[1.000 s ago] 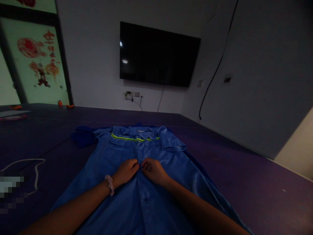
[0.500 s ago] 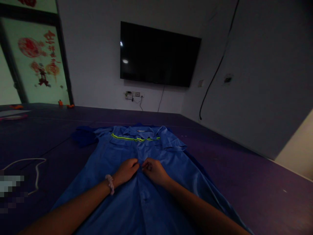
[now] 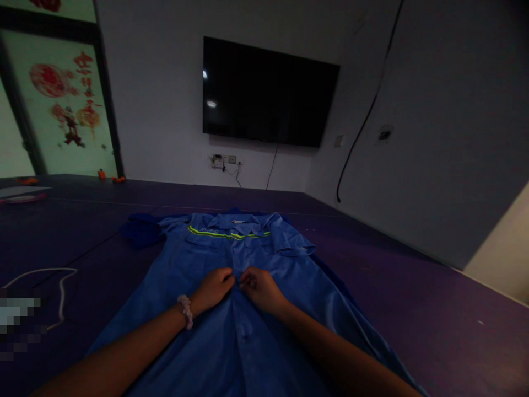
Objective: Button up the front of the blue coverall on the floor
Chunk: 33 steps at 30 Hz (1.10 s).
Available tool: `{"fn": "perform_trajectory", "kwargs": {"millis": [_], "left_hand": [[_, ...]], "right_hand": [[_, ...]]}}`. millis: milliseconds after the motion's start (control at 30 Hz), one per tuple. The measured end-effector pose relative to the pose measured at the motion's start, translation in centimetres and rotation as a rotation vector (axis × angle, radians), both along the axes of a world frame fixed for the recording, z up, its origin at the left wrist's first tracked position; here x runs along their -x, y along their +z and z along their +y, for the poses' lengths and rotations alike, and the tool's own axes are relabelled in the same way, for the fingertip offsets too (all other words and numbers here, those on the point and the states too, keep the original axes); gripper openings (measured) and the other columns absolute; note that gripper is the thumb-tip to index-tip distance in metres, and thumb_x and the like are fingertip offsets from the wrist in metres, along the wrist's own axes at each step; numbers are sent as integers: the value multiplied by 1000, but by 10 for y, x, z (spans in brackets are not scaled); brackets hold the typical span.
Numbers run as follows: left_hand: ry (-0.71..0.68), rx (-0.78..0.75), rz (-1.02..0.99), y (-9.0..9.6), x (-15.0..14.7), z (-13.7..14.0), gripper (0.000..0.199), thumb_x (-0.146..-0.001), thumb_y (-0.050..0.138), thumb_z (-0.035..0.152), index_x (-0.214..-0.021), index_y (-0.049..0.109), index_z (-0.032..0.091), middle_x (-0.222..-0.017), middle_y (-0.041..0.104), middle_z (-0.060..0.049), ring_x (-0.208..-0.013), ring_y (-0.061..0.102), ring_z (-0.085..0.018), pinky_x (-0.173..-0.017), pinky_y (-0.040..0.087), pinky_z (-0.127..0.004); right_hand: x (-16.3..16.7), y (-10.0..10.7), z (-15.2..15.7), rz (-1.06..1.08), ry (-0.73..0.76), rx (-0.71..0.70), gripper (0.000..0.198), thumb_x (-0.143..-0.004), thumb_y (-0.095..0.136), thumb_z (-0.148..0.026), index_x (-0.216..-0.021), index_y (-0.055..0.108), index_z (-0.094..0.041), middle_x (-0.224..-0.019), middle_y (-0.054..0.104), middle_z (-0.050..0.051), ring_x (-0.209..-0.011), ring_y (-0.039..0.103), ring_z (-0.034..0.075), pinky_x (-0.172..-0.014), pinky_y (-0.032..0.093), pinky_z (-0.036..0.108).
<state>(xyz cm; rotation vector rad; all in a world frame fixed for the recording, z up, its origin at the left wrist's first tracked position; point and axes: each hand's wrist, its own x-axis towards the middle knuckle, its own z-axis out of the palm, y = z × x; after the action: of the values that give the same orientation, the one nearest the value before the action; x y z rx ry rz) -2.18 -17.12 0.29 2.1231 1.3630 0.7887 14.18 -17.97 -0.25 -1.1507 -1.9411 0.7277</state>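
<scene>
A blue short-sleeved shirt (image 3: 206, 320) lies spread face up, its collar at the far end and a yellow-green stripe across the chest. My left hand (image 3: 214, 288), with a pale scrunchie (image 3: 185, 311) on the wrist, is closed on the front placket near mid-chest. Just to its right, my right hand (image 3: 261, 288) has its fingers curled and pinched at the same placket. The fingertips of the two hands are close together. Any button between them is too small and dark to make out. Darker blue cloth (image 3: 142, 230) shows under the shirt's left and right edges.
The shirt lies on a purple floor (image 3: 397, 264). At the left are a white cable (image 3: 61, 292) and a blurred-out item (image 3: 19, 311). Small orange objects (image 3: 118, 179) sit by the door. A television (image 3: 268, 94) hangs on the far wall; a black cable (image 3: 359, 132) dangles at right.
</scene>
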Motion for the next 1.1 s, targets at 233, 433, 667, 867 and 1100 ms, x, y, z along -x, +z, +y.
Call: {"fn": "perform_trajectory", "kwargs": {"millis": [233, 433, 667, 867, 1100], "left_hand": [[0, -2, -2, -1, 0, 1, 21, -77, 34, 25, -58, 39, 19, -58, 42, 3, -60, 43, -13, -54, 30, -23], [-2, -8, 7, 1, -1, -1, 21, -78, 35, 26, -58, 40, 19, -58, 42, 3, -60, 43, -13, -55, 30, -23], [-8, -2, 21, 3, -1, -1, 22, -77, 35, 24, -56, 36, 19, -57, 41, 3, -58, 41, -12, -53, 28, -22], [-8, -4, 25, 1, -1, -1, 21, -78, 35, 24, -58, 39, 19, -59, 44, 3, -60, 43, -13, -54, 29, -22], [-11, -6, 14, 2, -1, -2, 19, -77, 35, 23, -58, 39, 19, -60, 42, 3, -60, 42, -13, -53, 29, -22]], "right_hand": [[0, 0, 1, -3, 16, 15, 16, -66, 52, -7, -78, 58, -17, -62, 54, -4, -51, 46, 7, -47, 32, 18], [0, 3, 1, 27, 42, 38, 16, -65, 52, -5, -75, 57, -17, -58, 51, -5, -49, 44, 7, -46, 31, 17], [-1, 1, 3, 53, 61, 62, 15, -66, 52, -5, -75, 56, -17, -58, 51, -5, -49, 45, 6, -47, 31, 17], [-2, -2, 5, 38, 58, 60, 15, -67, 53, -6, -76, 57, -17, -61, 53, -4, -50, 45, 6, -48, 32, 17], [-1, -2, 4, 42, 52, 56, 17, -66, 51, -3, -75, 55, -17, -59, 52, -5, -50, 45, 7, -47, 32, 16]]}}
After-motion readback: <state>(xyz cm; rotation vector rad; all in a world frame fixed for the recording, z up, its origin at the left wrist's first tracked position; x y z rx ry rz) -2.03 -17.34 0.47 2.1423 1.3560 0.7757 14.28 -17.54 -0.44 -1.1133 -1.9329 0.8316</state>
